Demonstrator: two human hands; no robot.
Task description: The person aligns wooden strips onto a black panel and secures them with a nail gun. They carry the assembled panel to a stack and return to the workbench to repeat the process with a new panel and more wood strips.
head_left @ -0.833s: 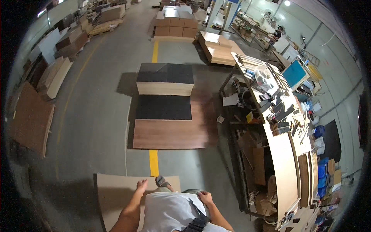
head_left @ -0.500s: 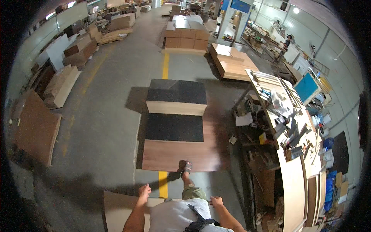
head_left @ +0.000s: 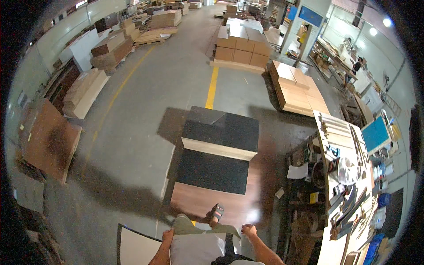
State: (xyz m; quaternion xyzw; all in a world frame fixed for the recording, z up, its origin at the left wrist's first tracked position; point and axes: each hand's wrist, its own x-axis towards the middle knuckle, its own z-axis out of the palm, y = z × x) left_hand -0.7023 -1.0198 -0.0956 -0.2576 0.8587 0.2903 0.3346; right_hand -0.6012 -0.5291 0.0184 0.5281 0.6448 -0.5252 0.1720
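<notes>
My left hand (head_left: 168, 235) hangs beside my left thigh, its fingers loosely curled and nothing seen in it. To the right of my body, my right hand (head_left: 249, 230) is held a little forward, fingers loose and also without anything in them. Ahead of my feet lies a reddish-brown wood-grain board (head_left: 198, 201). On it rests a flat black panel (head_left: 213, 171), with a taller stack of black-topped boards (head_left: 221, 130) behind, its pale edges facing me. One sandalled foot (head_left: 217, 212) is on the near part of the brown board. Neither hand touches the boards.
A long workbench (head_left: 324, 238), cluttered with strips and tools, runs along my right. Low stacks of light boards (head_left: 300, 95) and brown boxes (head_left: 243, 48) stand farther ahead. Brown panels (head_left: 51, 139) are at the left. A pale sheet (head_left: 137, 247) lies near my left side.
The black-topped stack and brown board appear lower and nearer in view, shifted right. My left hand has dropped closer to my thigh. Both hands still hold nothing visible.
</notes>
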